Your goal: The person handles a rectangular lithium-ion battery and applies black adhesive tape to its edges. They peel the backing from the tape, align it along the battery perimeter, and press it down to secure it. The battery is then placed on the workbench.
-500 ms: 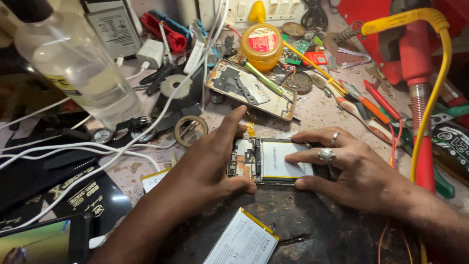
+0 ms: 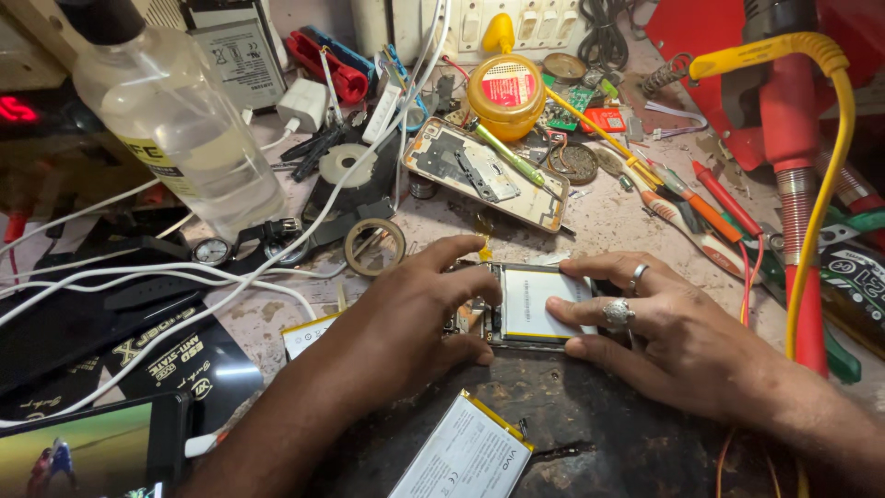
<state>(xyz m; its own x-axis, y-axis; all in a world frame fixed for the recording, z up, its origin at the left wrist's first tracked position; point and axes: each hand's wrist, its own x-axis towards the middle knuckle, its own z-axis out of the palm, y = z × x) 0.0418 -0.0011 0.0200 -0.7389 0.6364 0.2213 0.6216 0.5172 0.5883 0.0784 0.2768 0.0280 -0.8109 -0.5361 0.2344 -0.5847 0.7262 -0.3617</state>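
Spare battery [image 2: 466, 452]: flat white pouch with yellow edging, lying at a slant on the dark mat at the near edge of the worktop [image 2: 608, 221], apart from both hands.

Small screen [image 2: 78, 452]: lower left corner, glossy, showing a green picture; it rests beside a black sheet with gold lettering.

Opened phone [image 2: 525, 304]: centre, a thin metal-rimmed slab with its back off, long axis running left to right across the view. A white battery fills its right part; small circuit parts show at its left end. It lies directly between the two hands, about equally near to each.

Left hand [image 2: 406, 314]: comes in from the lower left, fingers curled over the phone's left end, thumb pressing the near edge, forefinger stretched along the far edge. Half closed, steadying the phone, not lifting it.

Right hand [image 2: 664, 323]: comes in from the right, two rings on it, fingers laid flat and lightly spread across the battery's right end, thumb at the near edge. It presses down and grips nothing.

Second phone frame [image 2: 484, 171]: beyond the hands, gold-rimmed, tilted, with a green-handled screwdriver across it.

Round ring [image 2: 373, 246]: left of that, flat on the worktop.

Clear plastic bottle [image 2: 175, 120]: far left, upright, holding a little clear liquid.

Yellow jar [image 2: 505, 92]: far centre, squat, red label.

Red tool with yellow cable [image 2: 793, 120]: far right, stiff and upright.
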